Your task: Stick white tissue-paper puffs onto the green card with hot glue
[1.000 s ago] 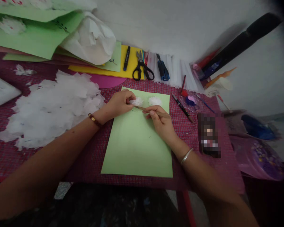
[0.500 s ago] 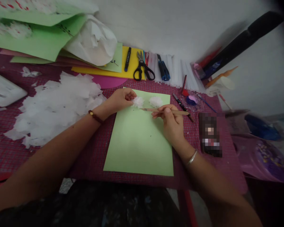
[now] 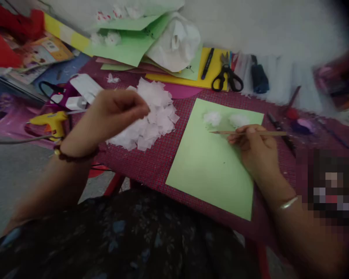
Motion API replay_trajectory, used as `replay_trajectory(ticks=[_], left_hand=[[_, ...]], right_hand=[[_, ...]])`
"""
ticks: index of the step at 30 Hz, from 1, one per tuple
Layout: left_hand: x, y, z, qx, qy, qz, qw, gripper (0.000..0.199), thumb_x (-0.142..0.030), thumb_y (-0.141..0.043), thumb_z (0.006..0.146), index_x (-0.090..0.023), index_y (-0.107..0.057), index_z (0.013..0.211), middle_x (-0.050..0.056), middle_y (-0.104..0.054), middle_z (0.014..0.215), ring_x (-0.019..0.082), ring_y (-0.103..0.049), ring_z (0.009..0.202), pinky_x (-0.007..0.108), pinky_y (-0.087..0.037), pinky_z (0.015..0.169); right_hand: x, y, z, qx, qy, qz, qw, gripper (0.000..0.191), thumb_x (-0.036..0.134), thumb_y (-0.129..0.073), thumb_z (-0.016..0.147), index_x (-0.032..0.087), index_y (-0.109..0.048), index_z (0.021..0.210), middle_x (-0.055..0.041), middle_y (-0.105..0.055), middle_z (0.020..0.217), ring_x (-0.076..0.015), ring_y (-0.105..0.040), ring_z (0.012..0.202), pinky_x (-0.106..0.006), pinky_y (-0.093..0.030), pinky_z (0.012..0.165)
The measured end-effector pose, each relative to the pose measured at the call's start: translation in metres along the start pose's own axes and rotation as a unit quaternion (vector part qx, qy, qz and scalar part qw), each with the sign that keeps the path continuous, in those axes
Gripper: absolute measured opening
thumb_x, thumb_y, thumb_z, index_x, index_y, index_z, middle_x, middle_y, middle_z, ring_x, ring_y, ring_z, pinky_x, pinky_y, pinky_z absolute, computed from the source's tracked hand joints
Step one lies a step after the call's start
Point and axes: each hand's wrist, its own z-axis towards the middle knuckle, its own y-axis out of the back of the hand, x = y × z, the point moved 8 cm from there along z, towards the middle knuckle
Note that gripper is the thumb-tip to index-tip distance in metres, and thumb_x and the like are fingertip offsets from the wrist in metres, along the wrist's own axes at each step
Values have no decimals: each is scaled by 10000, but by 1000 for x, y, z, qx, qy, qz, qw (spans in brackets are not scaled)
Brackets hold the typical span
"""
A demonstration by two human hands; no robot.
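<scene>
Head view: right hand [image 3: 257, 151] around stick [image 3: 219, 132] across right edge of green sheet [image 3: 202, 164], pinched left hand [image 3: 113, 114] well apart.

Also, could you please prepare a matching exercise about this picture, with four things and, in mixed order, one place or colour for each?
Things:
1. Thin stick
2. Scissors
3. Glue gun
4. Two white tufts

Places or colours:
A. Partly on yellow paper
B. Yellow body
C. Near the far edge of the green sheet
D. Held in the right hand

Right pairs: 1-D, 2-A, 3-B, 4-C
</scene>
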Motion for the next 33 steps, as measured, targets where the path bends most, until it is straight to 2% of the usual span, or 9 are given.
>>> replay_trajectory(ticks=[4,8,12,17,21,24,28,31,33], left_hand=[[27,-38,-53,95,-55,166,980,185,-252,-533,956,-156,-675,885,61,-672,869,169,-624,802,316,-505,722],[40,-67,-78,105,-73,262,957,247,-262,-465,1002,-135,-675,1025,116,-686,1022,239,-631,989,373,-528,886],[46,-70,-76,81,-32,284,955,231,-189,-480,965,-126,-649,1109,124,-669,1059,251,-616,1025,385,-510,946],[53,-69,-68,72,-15,269,960,228,-129,-441,924,-132,-667,953,119,-646,957,250,-612,938,396,-513,870],[56,-53,-65,15,13,189,982,175,-175,-500,906,-156,-671,877,88,-661,943,198,-629,864,344,-517,789],[44,-33,-60,-30,15,130,991,142,-212,-549,888,-169,-670,827,70,-682,937,167,-638,846,296,-497,722],[2,-16,-37,-42,-16,100,994,96,-215,-583,829,-180,-653,773,30,-717,849,120,-597,707,247,-417,587],[-31,-27,-3,-7,-46,105,993,76,-211,-606,781,-190,-652,724,-40,-634,627,75,-477,516,235,-338,515],[-49,-45,27,18,-78,44,996,70,-188,-590,757,-184,-660,753,-34,-625,629,87,-513,550,235,-349,537]], right_hand=[[6,-4,-3,-8,6,4,1000,156,312,-691,883,178,-698,803,-2,-683,732,-121,-684,632,-264,-529,639],[6,-4,-4,-8,9,-13,1000,145,298,-677,896,187,-708,807,-8,-689,725,-128,-682,627,-263,-520,629],[5,-3,-3,-4,14,-19,1000,132,289,-683,890,190,-716,808,-19,-685,713,-142,-683,629,-281,-511,623],[7,-4,-3,0,22,-30,999,140,296,-684,892,193,-719,804,-52,-692,715,-163,-674,622,-337,-498,642],[6,-3,-3,-1,19,-35,999,127,276,-674,897,201,-721,806,-72,-688,706,-184,-671,631,-383,-497,656],[5,-2,-3,-8,11,-33,999,151,288,-646,910,202,-721,811,-87,-698,703,-196,-674,636,-393,-504,651],[4,-1,-2,-23,-6,-18,1000,206,385,-609,923,223,-692,825,-83,-723,725,-194,-671,630,-375,-515,616],[5,3,1,-44,14,-11,999,225,450,-669,873,269,-619,748,-9,-655,640,-178,-627,572,-346,-504,562],[4,7,4,-51,18,-17,998,214,443,-670,881,278,-604,762,8,-650,650,-171,-629,590,-340,-520,585]])
